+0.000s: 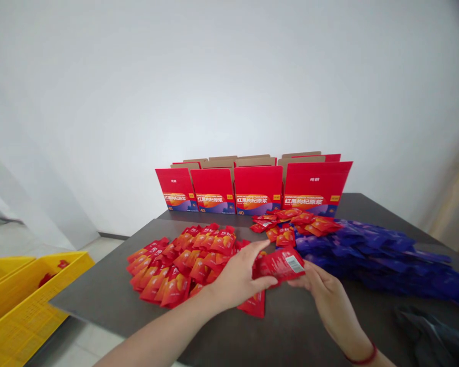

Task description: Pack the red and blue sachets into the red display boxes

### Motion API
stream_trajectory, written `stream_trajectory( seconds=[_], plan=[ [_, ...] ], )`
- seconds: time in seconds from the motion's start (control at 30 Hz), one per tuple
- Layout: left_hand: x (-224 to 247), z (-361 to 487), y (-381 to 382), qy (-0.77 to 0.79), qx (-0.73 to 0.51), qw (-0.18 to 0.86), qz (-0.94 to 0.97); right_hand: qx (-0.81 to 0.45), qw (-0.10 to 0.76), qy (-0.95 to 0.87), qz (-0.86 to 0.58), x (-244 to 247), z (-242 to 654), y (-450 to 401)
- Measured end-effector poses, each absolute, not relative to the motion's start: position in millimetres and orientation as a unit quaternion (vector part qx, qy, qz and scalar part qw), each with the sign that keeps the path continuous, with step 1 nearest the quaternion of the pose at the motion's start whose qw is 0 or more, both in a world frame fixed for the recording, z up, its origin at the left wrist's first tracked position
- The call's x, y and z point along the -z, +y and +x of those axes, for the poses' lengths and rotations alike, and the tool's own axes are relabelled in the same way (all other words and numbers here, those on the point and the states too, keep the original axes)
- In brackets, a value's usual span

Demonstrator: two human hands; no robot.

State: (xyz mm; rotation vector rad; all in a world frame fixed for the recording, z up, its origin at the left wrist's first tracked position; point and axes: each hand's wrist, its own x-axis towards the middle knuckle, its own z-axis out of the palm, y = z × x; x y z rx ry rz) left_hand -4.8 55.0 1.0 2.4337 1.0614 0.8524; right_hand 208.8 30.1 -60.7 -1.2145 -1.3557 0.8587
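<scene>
On the dark table [110, 300] in front of you, both your hands meet over one small stack of red sachets [281, 265]. Your left hand [239, 278] holds the stack from the left side, thumb under and fingers curled over the top edge. Your right hand [323, 288] closes on the right end, near the white barcode label. How many sachets are in this stack, you cannot tell; the edges are too close together.

Under your left hand one more red sachet [254, 305] lies flat on the table. To the left of it is a big spread of red sachets [176, 260] in overlapping rows, too many to count exactly. Behind the stack is a smaller heap of red sachets [294, 224], and to the right a long pile of blue sachets [378, 255], also not countable.

At the far edge four red boxes [258, 191] stand open in one row, with brown flaps up. Beside the table on the left you see two yellow crates [26, 306]. A red cord [361, 356] is on your right wrist.
</scene>
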Motion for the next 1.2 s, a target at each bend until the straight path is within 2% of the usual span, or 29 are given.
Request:
stream_trajectory(
  seconds=[0.07,0.13,0.3,0.37,0.5,0.67,0.77,0.83,0.9,1.0,1.07,1.1,1.2],
  plan=[
    [-1.2,10.1,46.4,0.373,-0.291,0.248,0.846,-0.458,0.538,-0.530,-0.470,54.6,203.6,20.1],
    [0.2,18.5,43.7,0.369,-0.255,0.311,0.838,-0.471,0.516,-0.540,-0.470,46.9,201.4,13.4],
    [8.2,22.1,43.1,0.359,-0.244,0.445,0.784,-0.378,0.452,-0.614,-0.525,36.1,205.3,5.5],
    [11.9,21.0,39.4,0.354,-0.243,0.520,0.738,-0.349,0.462,-0.614,-0.536,35.8,208.0,5.0],
    [22.5,15.5,30.2,0.337,-0.160,0.689,0.621,-0.351,0.486,-0.602,-0.528,33.4,212.2,9.4],
    [34.9,4.7,30.8,0.351,-0.191,0.708,0.583,-0.400,0.457,-0.614,-0.504,27.6,204.6,23.1],
    [31.8,-5.0,39.5,0.352,-0.182,0.700,0.594,-0.360,0.467,-0.633,-0.502,25.5,194.0,35.1],
    [21.2,-16.1,48.1,0.370,-0.144,0.667,0.630,-0.289,0.488,-0.655,-0.500,23.3,187.0,45.5],
    [2.9,-31.4,58.1,0.428,-0.097,0.585,0.682,-0.217,0.507,-0.668,-0.499,19.3,179.9,58.2],
    [-33.5,-57.9,74.7,0.576,-0.063,0.286,0.763,-0.134,0.513,-0.690,-0.493,11.9,163.6,79.6],
    [-54.2,-71.7,85.6,0.633,-0.089,0.081,0.765,-0.080,0.494,-0.727,-0.471,10.8,144.0,91.7],
    [-60.2,-75.7,90.5,0.639,-0.125,0.011,0.759,-0.057,0.475,-0.752,-0.453,12.6,131.1,95.8],
    [-53.0,-74.6,100.5,0.581,-0.234,-0.061,0.777,-0.010,0.392,-0.830,-0.397,27.7,87.4,97.2]
  ],
)
